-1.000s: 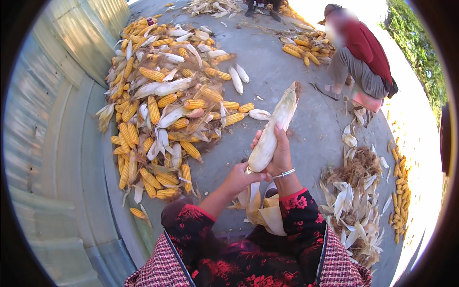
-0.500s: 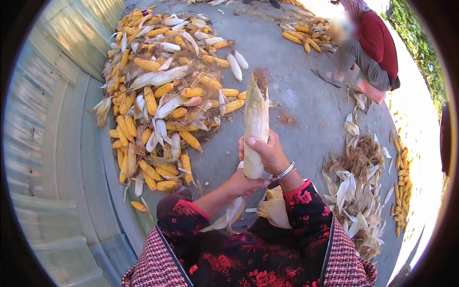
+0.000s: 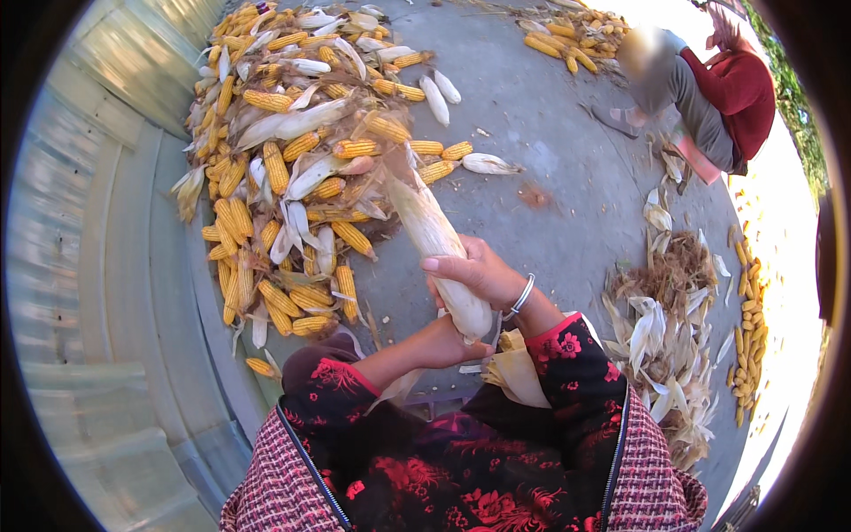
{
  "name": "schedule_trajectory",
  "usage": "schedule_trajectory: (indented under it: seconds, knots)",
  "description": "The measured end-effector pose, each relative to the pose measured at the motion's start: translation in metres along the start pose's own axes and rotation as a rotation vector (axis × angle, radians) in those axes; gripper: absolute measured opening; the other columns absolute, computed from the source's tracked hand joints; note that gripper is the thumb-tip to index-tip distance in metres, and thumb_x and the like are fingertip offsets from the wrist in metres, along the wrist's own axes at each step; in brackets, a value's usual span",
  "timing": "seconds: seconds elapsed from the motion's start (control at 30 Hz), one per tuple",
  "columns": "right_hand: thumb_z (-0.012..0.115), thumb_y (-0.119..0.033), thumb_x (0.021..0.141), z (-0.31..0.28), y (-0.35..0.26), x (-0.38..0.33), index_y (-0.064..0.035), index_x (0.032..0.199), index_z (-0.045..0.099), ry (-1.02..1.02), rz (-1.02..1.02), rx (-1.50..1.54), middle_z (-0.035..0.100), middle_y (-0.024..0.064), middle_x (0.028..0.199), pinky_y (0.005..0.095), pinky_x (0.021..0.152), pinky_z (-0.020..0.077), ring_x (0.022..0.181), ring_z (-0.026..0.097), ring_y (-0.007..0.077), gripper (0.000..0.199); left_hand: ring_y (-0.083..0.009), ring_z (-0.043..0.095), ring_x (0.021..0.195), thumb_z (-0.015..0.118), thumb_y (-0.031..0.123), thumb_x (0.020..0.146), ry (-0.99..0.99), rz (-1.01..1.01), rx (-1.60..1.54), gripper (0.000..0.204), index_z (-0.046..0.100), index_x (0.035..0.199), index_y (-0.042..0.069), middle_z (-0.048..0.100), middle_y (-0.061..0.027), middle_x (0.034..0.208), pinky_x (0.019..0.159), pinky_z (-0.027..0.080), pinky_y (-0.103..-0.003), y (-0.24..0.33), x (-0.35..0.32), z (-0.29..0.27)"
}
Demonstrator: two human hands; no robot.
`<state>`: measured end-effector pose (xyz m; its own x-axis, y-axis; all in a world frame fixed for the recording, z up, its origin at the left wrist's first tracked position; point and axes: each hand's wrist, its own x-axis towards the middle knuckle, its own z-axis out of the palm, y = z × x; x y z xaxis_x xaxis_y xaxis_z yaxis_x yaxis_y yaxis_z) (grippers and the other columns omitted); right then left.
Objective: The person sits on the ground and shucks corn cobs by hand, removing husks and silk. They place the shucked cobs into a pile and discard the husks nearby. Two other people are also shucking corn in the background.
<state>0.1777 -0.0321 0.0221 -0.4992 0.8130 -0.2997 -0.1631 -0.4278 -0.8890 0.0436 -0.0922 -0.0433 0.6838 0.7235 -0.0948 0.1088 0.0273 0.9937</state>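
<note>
Pale husk leaves [image 3: 519, 374] are seen at the lap, beside the right sleeve. The butt of the wrapped ear [image 3: 433, 223] is met by the left hand [image 3: 441, 344]; the thumb is stretched out below the butt, the other fingers are mostly hidden, so whether anything is pinched can't be told. The ear's middle is grasped by the right hand [image 3: 481, 273], thumb laid across the top. The ear is held aslant above the floor [image 3: 550, 239], tip pointed up-left, its silk overlapping the corn heap [image 3: 292, 155] in view; contact can't be told. Step in hand, as judged: husk is being worked at the butt, most of it on. Next move calls for a steady right grip and a sure left pinch on the husk's base. Discarded husks [image 3: 656, 341] are piled toward the floor's right edge, bare cobs [image 3: 750, 332] strung along that edge. The corn heap is spread along the left edge. Farther off, a co-worker [image 3: 740, 97] is seated near the far right corner, a smaller cob pile [image 3: 567, 43] left of them.
</note>
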Motion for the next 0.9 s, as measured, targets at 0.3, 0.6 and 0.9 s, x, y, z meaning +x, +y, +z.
schedule_trajectory:
  seconds: [0.3, 0.6, 0.9]
  knots:
    - [0.056, -0.053, 0.091, -0.020, 0.004, 0.022, -0.0044, 0.100, 0.049, 0.378, -0.200, 0.498, 0.060, 0.0087, 0.077, 0.0346, 0.058, 0.0542, 0.063, 0.061, 0.0192, 0.050, -0.0018, 0.041, 0.053, 0.072, 0.028, 0.090, 0.236, -0.324, -0.628, 0.022, 0.061, 0.089, 0.010, 0.050, 0.0074, 0.066, 0.047, 0.030, -0.020, 0.031, 0.009, -0.004]
    - [0.057, -0.054, 0.092, -0.016, -0.018, 0.025, -0.0072, 0.097, 0.051, 0.508, -0.379, 0.666, 0.058, 0.0085, 0.077, 0.0342, 0.056, 0.0534, 0.063, 0.060, 0.0205, 0.047, -0.0019, 0.049, 0.062, 0.070, 0.025, 0.092, 0.482, 0.025, -0.467, 0.026, 0.065, 0.106, 0.003, 0.058, 0.0054, 0.077, 0.053, 0.037, -0.020, 0.038, 0.033, 0.006]
    - [0.056, -0.053, 0.091, -0.021, -0.033, 0.020, -0.0041, 0.100, 0.055, 0.587, -0.558, 0.634, 0.059, 0.0069, 0.075, 0.0326, 0.057, 0.0513, 0.061, 0.059, 0.0188, 0.049, -0.0025, 0.053, 0.071, 0.070, 0.023, 0.093, 0.560, 0.177, -0.439, 0.030, 0.063, 0.112, 0.001, 0.063, 0.0033, 0.088, 0.060, 0.043, -0.020, 0.049, 0.055, 0.016]
